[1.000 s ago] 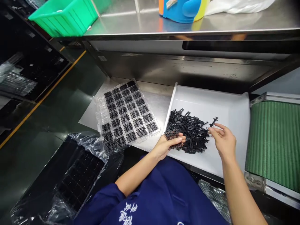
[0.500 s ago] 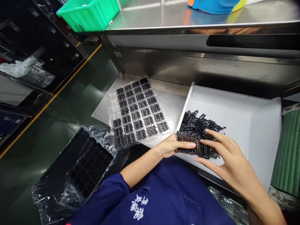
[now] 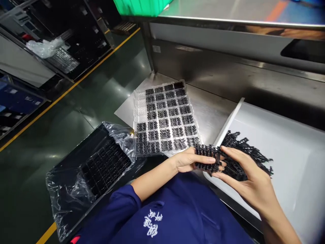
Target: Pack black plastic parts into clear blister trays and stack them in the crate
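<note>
A row of small black plastic parts (image 3: 207,156) lies side by side across the fingers of my left hand (image 3: 188,161), with the thumb pressed on top. My right hand (image 3: 251,176) grips the right end of that row, thumb at the lower corner and index finger at the upper one. Behind the right hand, a loose heap of the same black parts (image 3: 238,145) rests in a white bin (image 3: 286,152). Left of my hands lies a clear compartment tray (image 3: 141,108); most of its pockets hold black parts, while several in the left column show none.
A plastic-lined black container (image 3: 68,169) holding another tray of black parts stands low at the left. The metal shelf (image 3: 215,20) overhangs the back, with a green crate (image 3: 142,6) on it. Racks (image 3: 61,44) stand beyond the yellow floor line.
My right hand has closed from hovering with spread fingers onto the right end of the row of parts. The view has turned left, shifting tray and bin rightward in the picture.
</note>
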Motion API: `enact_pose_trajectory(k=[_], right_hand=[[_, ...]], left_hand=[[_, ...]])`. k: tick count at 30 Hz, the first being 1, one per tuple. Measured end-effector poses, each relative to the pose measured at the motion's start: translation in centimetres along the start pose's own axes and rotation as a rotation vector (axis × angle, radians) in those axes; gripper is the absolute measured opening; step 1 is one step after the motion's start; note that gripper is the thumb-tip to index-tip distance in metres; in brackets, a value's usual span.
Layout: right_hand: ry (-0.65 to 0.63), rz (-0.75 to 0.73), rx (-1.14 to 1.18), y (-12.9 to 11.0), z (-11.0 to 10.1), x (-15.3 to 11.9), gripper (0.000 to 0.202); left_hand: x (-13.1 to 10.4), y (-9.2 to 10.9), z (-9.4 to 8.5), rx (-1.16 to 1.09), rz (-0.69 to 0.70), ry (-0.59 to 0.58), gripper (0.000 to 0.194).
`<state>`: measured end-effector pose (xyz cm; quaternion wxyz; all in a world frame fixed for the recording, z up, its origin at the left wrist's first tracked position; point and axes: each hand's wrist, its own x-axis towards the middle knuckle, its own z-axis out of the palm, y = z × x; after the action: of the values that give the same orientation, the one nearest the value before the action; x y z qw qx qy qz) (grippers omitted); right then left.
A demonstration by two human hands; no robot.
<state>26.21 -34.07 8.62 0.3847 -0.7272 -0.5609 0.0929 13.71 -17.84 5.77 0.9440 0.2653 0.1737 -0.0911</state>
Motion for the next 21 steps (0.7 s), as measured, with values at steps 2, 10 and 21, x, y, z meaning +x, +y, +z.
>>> enact_pose_trajectory(k=[2, 10, 21], right_hand=[[-0.022, -0.031, 0.002, -0.5, 0.7, 0.9, 0.064], [-0.176, -0.043, 0.158, -1.4, 4.2, 4.5, 0.064], [-0.594, 0.722, 1.212, -4.1, 15.9, 10.1, 0.047]], left_hand=[[-0.9, 0.6, -0.6, 0.008, 0.017, 0.041, 0.054], [-4.8, 2.8, -3.3, -0.005, 0.097, 0.148, 0.060], [-11.6, 4.2, -8.6, 0.532, 0.745, 0.429, 0.042]])
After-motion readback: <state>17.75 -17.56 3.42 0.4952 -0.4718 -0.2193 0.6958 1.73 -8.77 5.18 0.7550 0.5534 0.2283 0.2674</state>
